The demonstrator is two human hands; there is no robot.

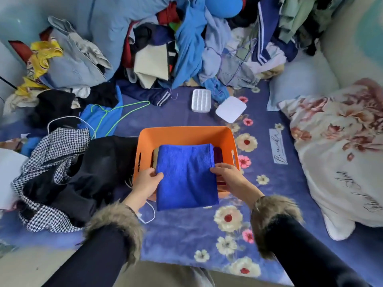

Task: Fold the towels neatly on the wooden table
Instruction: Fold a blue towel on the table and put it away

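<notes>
We pinch folded blue towel by side edges, left hand and right hand fingers closed on cloth, keeping fold flat above orange basket.

The blue towel I hold is soft, matt, fine-looped cloth. The orange basket looks like smooth plastic with a slight sheen. My cuffs are shaggy fur; the sheet is matt printed cloth.
</notes>
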